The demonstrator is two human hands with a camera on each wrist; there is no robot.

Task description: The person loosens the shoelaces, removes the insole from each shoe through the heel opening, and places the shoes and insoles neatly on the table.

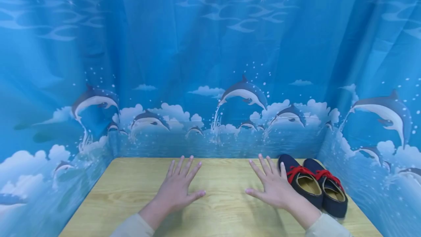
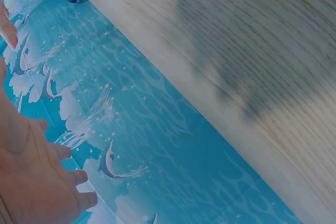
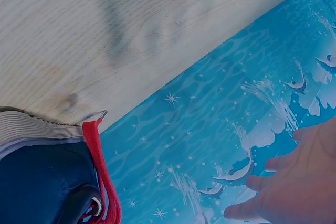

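Two dark navy shoes with red laces stand side by side at the right of the wooden table: the left shoe (image 1: 304, 182) and the right shoe (image 1: 330, 189). My left hand (image 1: 179, 187) is over the middle-left of the table, fingers spread and straight, holding nothing. Just left of the shoes, my right hand (image 1: 274, 185) is spread the same way and also holds nothing. In the right wrist view a navy shoe (image 3: 47, 182) with a red lace shows close by, apart from the right hand (image 3: 296, 177). Both hands cast shadows on the tabletop.
The light wood table (image 1: 223, 207) ends at a blue curtain (image 1: 197, 46) printed with dolphins, clouds and water. This curtain surrounds the table at the back and on both sides. Both shoes stand near the back right corner.
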